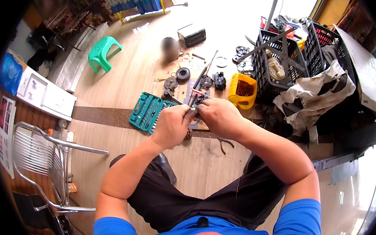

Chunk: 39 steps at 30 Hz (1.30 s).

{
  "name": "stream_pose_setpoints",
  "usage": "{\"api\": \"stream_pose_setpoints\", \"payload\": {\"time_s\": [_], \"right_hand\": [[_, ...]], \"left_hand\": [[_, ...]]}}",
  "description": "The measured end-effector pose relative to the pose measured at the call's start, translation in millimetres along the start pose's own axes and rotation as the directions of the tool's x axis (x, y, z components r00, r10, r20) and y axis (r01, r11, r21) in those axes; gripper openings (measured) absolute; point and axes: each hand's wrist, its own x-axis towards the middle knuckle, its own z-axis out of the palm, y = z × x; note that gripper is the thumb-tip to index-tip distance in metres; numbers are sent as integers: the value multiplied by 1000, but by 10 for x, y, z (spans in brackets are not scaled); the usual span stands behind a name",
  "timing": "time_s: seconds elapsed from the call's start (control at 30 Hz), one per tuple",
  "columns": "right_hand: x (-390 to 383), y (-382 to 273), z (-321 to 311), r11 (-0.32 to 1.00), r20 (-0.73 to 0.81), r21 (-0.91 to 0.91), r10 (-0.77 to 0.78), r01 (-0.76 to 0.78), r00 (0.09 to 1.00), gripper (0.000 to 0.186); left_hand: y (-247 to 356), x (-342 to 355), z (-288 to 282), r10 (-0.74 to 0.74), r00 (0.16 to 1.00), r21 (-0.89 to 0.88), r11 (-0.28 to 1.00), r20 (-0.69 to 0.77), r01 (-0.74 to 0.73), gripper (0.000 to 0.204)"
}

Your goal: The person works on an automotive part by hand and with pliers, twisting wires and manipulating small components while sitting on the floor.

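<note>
My left hand (pixel 173 121) is closed round the lower end of dark metal rods (pixel 201 81) that reach up over the worn cardboard mat. My right hand (pixel 216 112) is closed beside it, fingers at a slim tool with red on it (pixel 198 93); its tip is too small to make out. Just left is an open teal socket set (pixel 143 112). Beyond my hands lie a black ring-shaped part (pixel 183 73), round metal parts (pixel 170 83) and a black component (pixel 219 80). Pliers (pixel 224 146) lie below my right hand.
A yellow container (pixel 243 91) and black crates (pixel 268 68) with cloth stand right. A green stool (pixel 95 54) is at upper left, a metal chair (pixel 37 155) at left. A black box (pixel 194 36) and a blurred round object (pixel 170 48) are at the back.
</note>
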Motion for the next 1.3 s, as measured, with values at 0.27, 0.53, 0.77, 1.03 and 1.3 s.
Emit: {"api": "stream_pose_setpoints", "payload": {"time_s": [0.27,0.53,0.77,1.03,1.3], "right_hand": [[33,155,131,983,102,116,129,-141,986,10],[-40,258,-76,758,317,594,89,-271,944,28],[-82,116,-285,735,392,590,99,-333,914,20],[-149,13,-108,935,195,331,60,-124,979,14],[-189,-11,105,986,104,50,156,-162,982,14]], "left_hand": [[-176,151,142,-177,978,-162,968,110,193,21],[-169,161,-8,296,942,88,946,156,-312,11],[-167,159,-3,442,893,61,892,82,-447,16],[-119,47,34,349,933,56,934,84,-354,14],[-33,55,148,73,997,-6,997,31,-73,24]]}}
